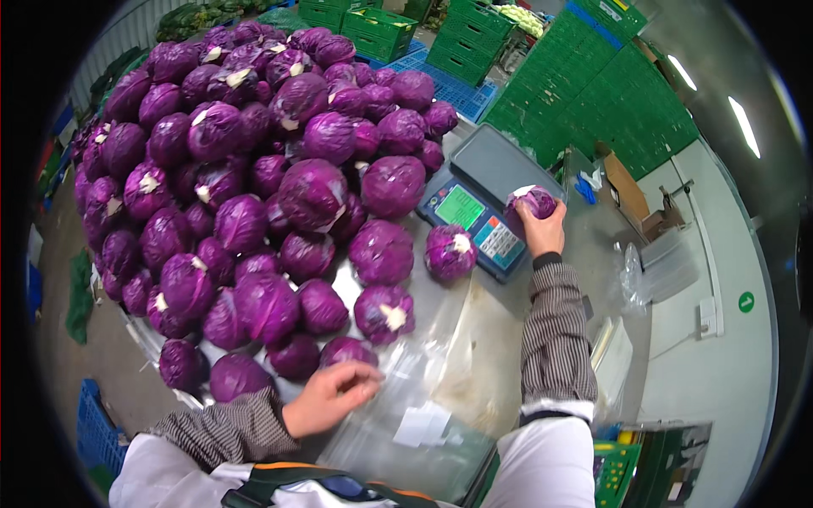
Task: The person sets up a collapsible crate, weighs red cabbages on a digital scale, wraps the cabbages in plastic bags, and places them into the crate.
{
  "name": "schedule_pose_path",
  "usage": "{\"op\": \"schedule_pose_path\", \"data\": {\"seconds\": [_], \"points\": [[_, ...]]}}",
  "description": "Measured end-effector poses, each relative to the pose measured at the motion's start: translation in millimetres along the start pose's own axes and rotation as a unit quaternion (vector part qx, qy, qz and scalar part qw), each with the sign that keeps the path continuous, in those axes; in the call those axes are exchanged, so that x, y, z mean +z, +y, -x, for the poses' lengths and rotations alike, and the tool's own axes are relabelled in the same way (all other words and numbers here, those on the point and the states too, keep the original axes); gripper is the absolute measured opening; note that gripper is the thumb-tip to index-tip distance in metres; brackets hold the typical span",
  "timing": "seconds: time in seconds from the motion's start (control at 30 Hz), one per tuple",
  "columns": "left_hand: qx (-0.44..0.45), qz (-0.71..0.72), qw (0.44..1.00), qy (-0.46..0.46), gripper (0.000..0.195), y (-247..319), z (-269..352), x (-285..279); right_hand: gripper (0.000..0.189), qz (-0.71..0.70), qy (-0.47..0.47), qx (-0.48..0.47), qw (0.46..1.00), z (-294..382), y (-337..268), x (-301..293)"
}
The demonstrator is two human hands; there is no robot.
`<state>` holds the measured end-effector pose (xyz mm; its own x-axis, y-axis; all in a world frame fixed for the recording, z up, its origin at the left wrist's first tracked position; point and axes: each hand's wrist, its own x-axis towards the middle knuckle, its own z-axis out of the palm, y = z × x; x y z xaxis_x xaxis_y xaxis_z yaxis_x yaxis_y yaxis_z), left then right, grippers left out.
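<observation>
My right hand (545, 225) grips a small red cabbage (537, 198) at the near right corner of the weighing platform (492, 155). Whether the cabbage touches the platform cannot be told. The digital scale (486, 222) has a lit green display and a keypad. Just left of that keypad, another red cabbage (451, 253) rests on the metal table (438, 311). My left hand (333, 397) holds nothing; its fingers are loosely curled, thumb apart. It is beside a cabbage (348, 352) at the near edge of a large heap of red cabbages (254, 190).
Clear plastic bags (381, 438) and white paper labels (424, 424) lie before me. Green crates (467, 44) stand on a blue pallet (470, 92) behind the table. At right are a cardboard box (625, 184), blue-handled scissors (585, 188) and plastic film (667, 263).
</observation>
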<state>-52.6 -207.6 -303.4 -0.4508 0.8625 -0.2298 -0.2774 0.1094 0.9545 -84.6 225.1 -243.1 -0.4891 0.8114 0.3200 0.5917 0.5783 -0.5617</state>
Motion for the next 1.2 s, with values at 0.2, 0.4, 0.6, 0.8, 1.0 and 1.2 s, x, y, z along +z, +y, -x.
{"op": "schedule_pose_path", "data": {"seconds": [0.2,0.4,0.6,0.8,1.0,1.2], "points": [[0.028,-0.085,0.996,-0.008,0.023,-6,-22,3,0.097,0.116,-0.044,0.096,0.988,-93,39,25],[-0.013,-0.082,0.996,-0.010,0.023,5,-40,3,0.103,0.069,-0.094,0.115,0.986,-114,73,-2],[0.084,-0.191,0.978,0.002,0.017,46,-62,-11,0.109,0.060,-0.069,0.112,0.990,-115,78,3],[0.148,-0.219,0.964,0.022,0.020,59,-80,-20,0.117,0.057,-0.068,0.094,0.992,-123,58,22],[0.118,-0.134,0.984,0.000,0.020,60,-112,-10,0.095,-0.069,-0.085,0.019,0.994,-126,67,41],[0.032,0.205,0.978,-0.025,0.079,69,-163,-4,0.068,-0.307,-0.146,-0.112,0.934,-30,15,20]]}}
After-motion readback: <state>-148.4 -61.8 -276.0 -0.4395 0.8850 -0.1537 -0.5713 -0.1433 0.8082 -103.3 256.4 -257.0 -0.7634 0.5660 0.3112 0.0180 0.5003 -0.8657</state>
